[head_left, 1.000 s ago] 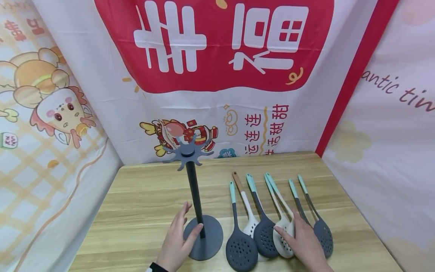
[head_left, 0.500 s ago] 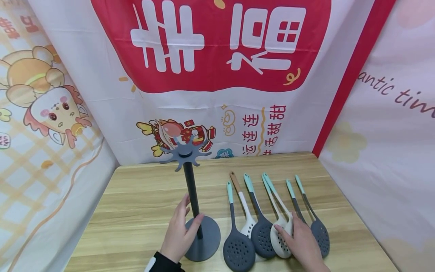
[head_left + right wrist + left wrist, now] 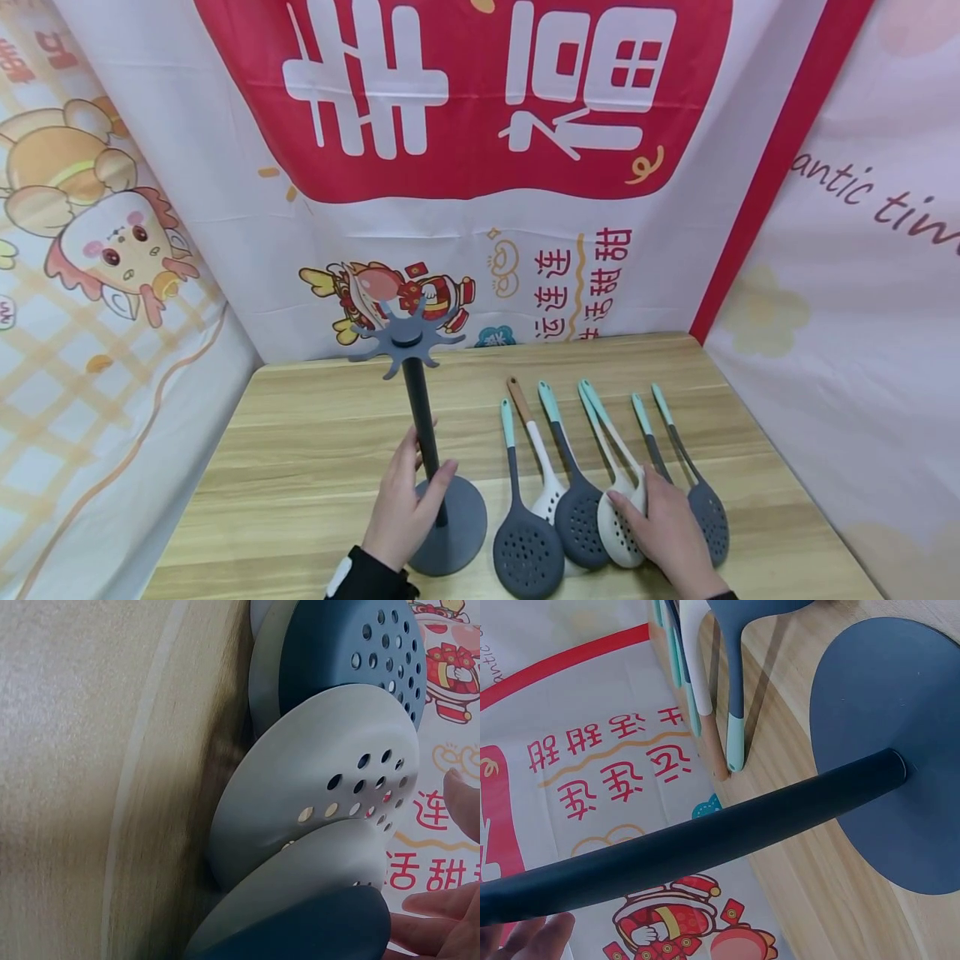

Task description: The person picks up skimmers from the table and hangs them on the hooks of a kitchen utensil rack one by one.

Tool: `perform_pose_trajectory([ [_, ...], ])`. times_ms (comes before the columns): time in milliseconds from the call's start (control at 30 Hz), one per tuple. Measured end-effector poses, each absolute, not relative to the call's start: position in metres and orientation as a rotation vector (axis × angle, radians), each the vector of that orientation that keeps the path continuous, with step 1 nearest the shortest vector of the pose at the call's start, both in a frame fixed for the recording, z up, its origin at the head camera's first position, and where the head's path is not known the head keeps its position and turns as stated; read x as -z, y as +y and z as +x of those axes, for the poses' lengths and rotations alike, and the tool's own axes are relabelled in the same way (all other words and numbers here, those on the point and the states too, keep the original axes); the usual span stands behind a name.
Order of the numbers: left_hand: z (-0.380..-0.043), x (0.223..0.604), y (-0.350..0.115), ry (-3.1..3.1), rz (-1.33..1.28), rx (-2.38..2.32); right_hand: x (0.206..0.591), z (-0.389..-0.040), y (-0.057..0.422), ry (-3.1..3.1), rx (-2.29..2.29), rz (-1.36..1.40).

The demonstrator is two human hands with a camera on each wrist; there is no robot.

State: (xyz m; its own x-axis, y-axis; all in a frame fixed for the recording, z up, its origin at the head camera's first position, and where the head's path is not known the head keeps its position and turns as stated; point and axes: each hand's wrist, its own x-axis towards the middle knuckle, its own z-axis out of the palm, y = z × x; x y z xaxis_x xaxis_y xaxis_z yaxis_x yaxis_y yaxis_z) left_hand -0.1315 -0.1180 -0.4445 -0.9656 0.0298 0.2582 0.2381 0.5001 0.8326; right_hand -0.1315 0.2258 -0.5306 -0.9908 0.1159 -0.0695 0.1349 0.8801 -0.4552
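A dark utensil stand has a hook ring (image 3: 407, 331), a black post (image 3: 420, 404) and a round base (image 3: 459, 533). My left hand (image 3: 401, 504) is at the post, fingers behind it and thumb straight in front; in the left wrist view its fingertips (image 3: 549, 941) show just below the post. My right hand (image 3: 667, 525) is over a pale skimmer (image 3: 618, 537) with a mint handle. The right wrist view has the thumb (image 3: 461, 806) and fingers (image 3: 435, 922) spread apart, nothing pinched between them. Another pale skimmer (image 3: 315, 874) overlaps it; a dark one is partly hidden beneath the hand.
Left of the right hand lie a dark skimmer (image 3: 528, 550), a white one with a brown handle (image 3: 549, 492) and another dark skimmer (image 3: 581, 525). One more dark skimmer (image 3: 708, 521) lies right. The wooden table (image 3: 300, 467) meets printed cloth (image 3: 465, 267) behind.
The left hand has moved in closer around the post, more of its sleeve showing. The right hand stays over the pale skimmers. The head view has shifted slightly; the stand and skimmers keep their places.
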Motion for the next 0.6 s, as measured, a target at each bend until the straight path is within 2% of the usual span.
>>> perform_pose_trajectory([
  [600,-0.138,0.448,-0.112,-2.415,-0.242,1.448,0.531,-0.146,0.226,2.943,0.654,0.197],
])
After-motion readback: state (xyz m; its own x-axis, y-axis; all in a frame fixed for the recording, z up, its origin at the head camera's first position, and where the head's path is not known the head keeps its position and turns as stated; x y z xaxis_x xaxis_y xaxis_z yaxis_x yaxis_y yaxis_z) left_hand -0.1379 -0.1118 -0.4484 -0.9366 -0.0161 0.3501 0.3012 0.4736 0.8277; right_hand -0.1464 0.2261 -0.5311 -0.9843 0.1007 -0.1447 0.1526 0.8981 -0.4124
